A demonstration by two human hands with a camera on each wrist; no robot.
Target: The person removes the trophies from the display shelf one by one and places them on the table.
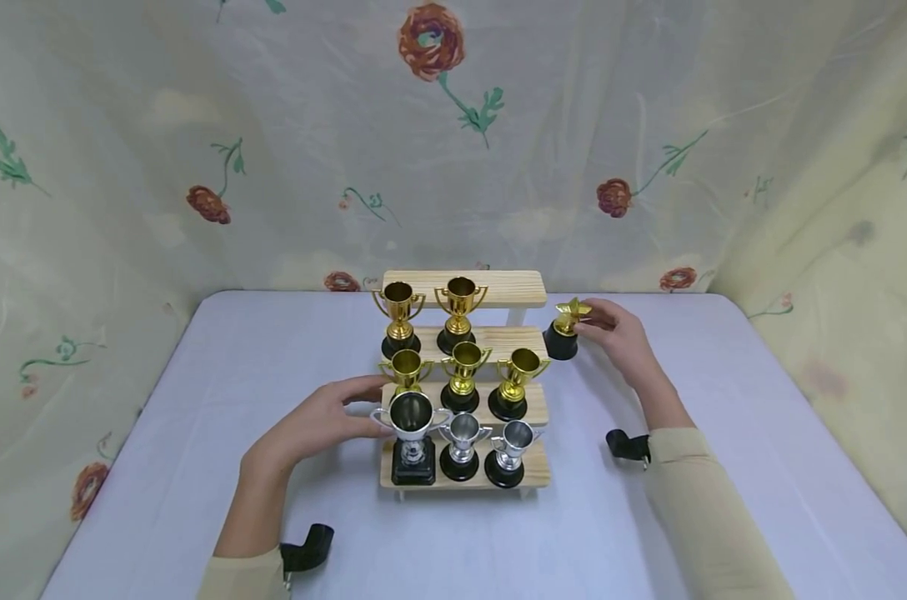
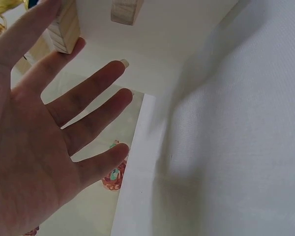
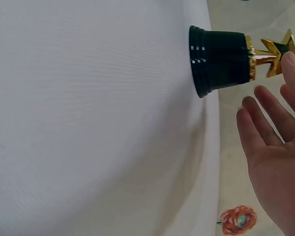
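Between thumb and fingers, my right hand [image 1: 620,340] pinches a star trophy [image 1: 562,340] with a gold star on a black base, just right of the wooden tiered stand [image 1: 461,282]. In the right wrist view, the thumb lies against the star [image 3: 279,51] and the other fingers stretch out beside it. My left hand [image 1: 322,423] is at the stand's left side, beside the large silver trophy cup [image 1: 412,425]. Its spread, mostly straight fingers [image 2: 96,91] show in the left wrist view; thumb and index finger meet the end of a shelf board [image 2: 64,32].
Gold cups stand on the middle tiers, among them one at the left [image 1: 398,308] and one at the right [image 1: 519,375]. Smaller silver cups [image 1: 464,442] share the lowest tier. A white cloth [image 1: 273,333] covers the table; floral curtain [image 1: 528,167] hangs behind.
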